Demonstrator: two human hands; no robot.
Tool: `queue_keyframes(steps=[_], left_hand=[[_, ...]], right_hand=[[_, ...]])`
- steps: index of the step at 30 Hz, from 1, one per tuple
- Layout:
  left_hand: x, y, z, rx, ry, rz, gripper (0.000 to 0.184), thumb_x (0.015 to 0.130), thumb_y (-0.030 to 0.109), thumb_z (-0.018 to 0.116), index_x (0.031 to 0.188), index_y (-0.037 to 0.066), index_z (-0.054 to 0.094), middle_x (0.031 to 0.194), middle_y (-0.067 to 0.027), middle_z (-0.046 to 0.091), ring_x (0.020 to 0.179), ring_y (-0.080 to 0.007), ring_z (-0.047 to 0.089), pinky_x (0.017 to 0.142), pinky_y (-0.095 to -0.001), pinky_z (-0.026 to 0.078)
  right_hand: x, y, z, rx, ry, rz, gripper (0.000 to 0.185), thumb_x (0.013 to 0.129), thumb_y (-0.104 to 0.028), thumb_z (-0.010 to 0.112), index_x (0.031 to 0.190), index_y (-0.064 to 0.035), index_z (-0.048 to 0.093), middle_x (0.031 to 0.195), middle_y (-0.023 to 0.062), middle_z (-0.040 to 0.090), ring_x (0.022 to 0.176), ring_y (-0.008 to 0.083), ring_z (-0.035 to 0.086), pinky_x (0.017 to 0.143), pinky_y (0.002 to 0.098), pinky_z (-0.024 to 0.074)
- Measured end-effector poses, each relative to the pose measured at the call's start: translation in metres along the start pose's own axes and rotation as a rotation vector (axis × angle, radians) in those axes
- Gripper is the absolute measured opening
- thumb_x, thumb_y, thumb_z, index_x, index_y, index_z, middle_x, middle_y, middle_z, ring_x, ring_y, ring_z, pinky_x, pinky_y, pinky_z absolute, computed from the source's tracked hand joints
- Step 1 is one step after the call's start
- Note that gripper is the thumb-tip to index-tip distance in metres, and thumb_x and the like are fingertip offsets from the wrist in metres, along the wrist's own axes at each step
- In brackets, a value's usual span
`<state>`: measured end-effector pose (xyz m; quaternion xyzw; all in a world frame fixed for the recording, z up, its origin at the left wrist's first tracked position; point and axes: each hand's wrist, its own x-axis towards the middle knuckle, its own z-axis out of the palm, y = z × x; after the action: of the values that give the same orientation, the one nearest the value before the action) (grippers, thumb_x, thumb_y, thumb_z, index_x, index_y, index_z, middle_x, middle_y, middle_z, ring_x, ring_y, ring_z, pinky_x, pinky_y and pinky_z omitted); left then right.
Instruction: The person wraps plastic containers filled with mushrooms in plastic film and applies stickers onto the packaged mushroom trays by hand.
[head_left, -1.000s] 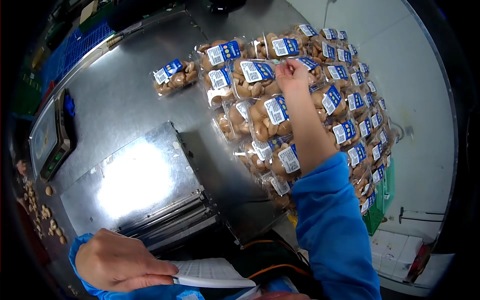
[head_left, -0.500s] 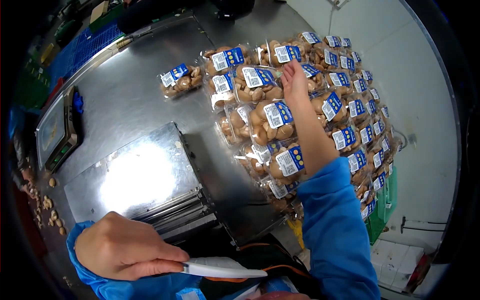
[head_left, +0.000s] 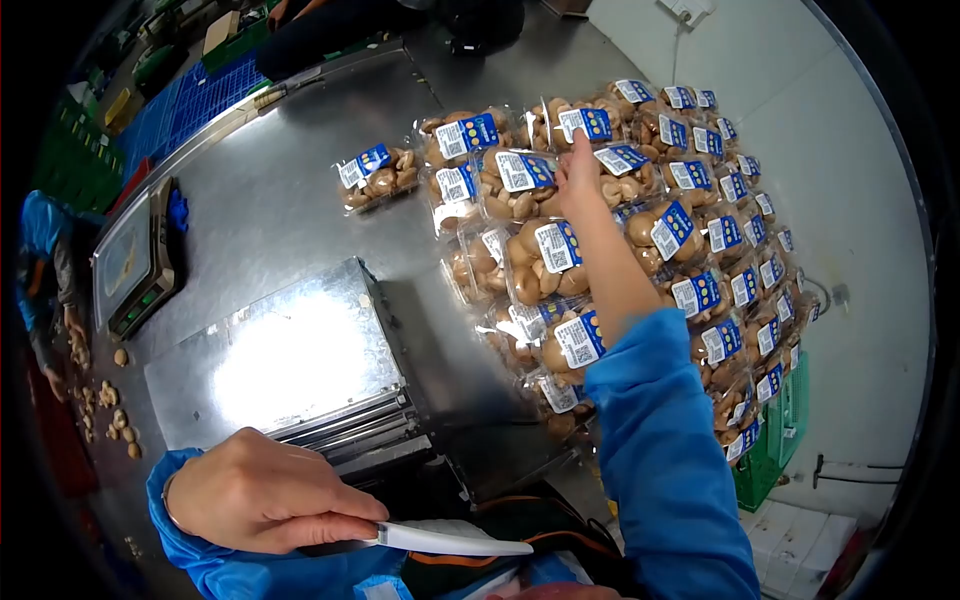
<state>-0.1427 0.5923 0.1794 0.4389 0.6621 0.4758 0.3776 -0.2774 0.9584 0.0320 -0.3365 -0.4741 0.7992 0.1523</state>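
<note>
My left hand is closed, with thumb and fingers pinching a flat white thing seen nearly edge-on, which looks like a label roll. My right hand reaches over the stacked clear packs of brown mushrooms. Its fingertips rest by the right end of one mushroom pack, near the blue and white label of the pack behind. The index finger is stretched out and the thumb is apart from it. I see nothing held in this hand. A single mushroom pack lies left of the stack.
A metal box stands on the steel table, with a scale to its left. Loose mushrooms lie at far left, near another person's hands. A green crate sits below the stack's right side.
My right hand has turned slightly, its index finger now extended and the small pale green piece at its fingertips no longer visible. My left hand keeps its pinch. The whole view has shifted slightly.
</note>
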Motion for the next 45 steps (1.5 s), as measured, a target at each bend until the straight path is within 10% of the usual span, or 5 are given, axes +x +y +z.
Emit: queue_keyframes(steps=[8, 12, 17, 20, 45], left_hand=[[0.012, 0.014, 0.006, -0.004, -0.006, -0.029, 0.021, 0.078, 0.015, 0.066, 0.093, 0.001, 0.066, 0.075, -0.0129, 0.066, 0.061, -0.0209, 0.064, 0.054, -0.0256, 0.052], [0.022, 0.018, 0.012, 0.068, 0.049, 0.047, 0.018, 0.078, 0.013, 0.066, 0.088, -0.001, 0.067, 0.07, -0.0135, 0.065, 0.054, -0.0171, 0.062, 0.047, -0.0229, 0.047], [0.065, 0.033, 0.018, 0.255, 0.1, -0.006, 0.017, 0.082, 0.02, 0.062, 0.09, 0.005, 0.066, 0.07, -0.008, 0.065, 0.055, -0.0127, 0.06, 0.049, -0.0249, 0.046], [0.118, 0.035, 0.027, 0.361, 0.062, -0.017, 0.02, 0.079, 0.021, 0.064, 0.092, 0.006, 0.064, 0.074, -0.0069, 0.064, 0.061, -0.0152, 0.06, 0.053, -0.0268, 0.047], [0.292, 0.038, 0.102, 0.16, -0.229, -0.373, 0.031, 0.076, 0.028, 0.068, 0.096, 0.004, 0.064, 0.075, -0.0023, 0.063, 0.066, -0.0096, 0.055, 0.06, -0.0231, 0.044]], right_hand=[[0.021, 0.013, -0.033, -0.333, -0.229, -0.364, 0.068, 0.09, -0.052, 0.027, 0.13, 0.003, 0.034, 0.136, 0.0164, 0.033, 0.129, 0.0236, 0.025, 0.106, 0.0352, 0.0148], [0.021, 0.018, -0.056, -1.74, -0.4, -0.719, 0.065, 0.092, -0.051, 0.021, 0.132, -0.0012, 0.032, 0.134, 0.0136, 0.037, 0.127, 0.0224, 0.029, 0.106, 0.0366, 0.0132], [-0.093, -0.097, -0.065, -0.373, -0.781, -0.079, 0.057, 0.093, -0.046, 0.028, 0.117, 0.002, 0.047, 0.115, 0.0104, 0.055, 0.111, 0.0181, 0.047, 0.1, 0.0315, 0.0307], [-0.203, -0.113, -0.071, -0.96, -1.236, -0.219, 0.051, 0.075, 0.0, 0.062, 0.123, 0.0004, 0.045, 0.112, 0.0125, 0.055, 0.108, 0.0197, 0.051, 0.09, 0.031, 0.043], [-0.196, -0.125, -0.27, -1.169, -0.715, -1.265, 0.02, 0.07, -0.004, 0.065, 0.089, -0.0033, 0.061, 0.084, 0.0093, 0.057, 0.077, 0.0245, 0.058, 0.067, 0.0338, 0.0476]])
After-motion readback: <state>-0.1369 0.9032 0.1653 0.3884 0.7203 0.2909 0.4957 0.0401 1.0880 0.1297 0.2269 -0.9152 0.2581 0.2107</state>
